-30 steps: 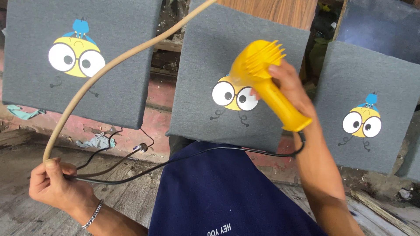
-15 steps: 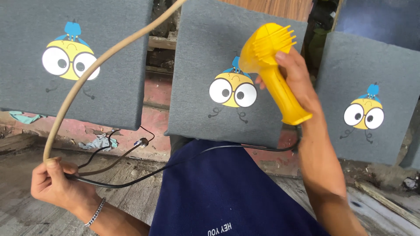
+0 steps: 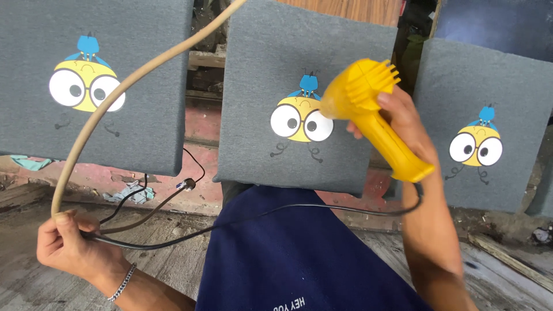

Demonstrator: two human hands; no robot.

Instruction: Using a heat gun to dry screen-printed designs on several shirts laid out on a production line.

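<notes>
My right hand (image 3: pixel 406 124) gripped the yellow heat gun (image 3: pixel 374 112), aimed at the middle grey printed panel (image 3: pixel 271 75); my left hand (image 3: pixel 72 245) clenched the beige hose (image 3: pixel 109 112) and black cord (image 3: pixel 259 216).

A yellow heat gun (image 3: pixel 373 115) is being held up at centre right, its vented nozzle tilting toward the upper left, handle slanting down right; its black cord (image 3: pixel 259 216) is trailing left; a beige hose (image 3: pixel 124 86) is arching from lower left to the top.
</notes>
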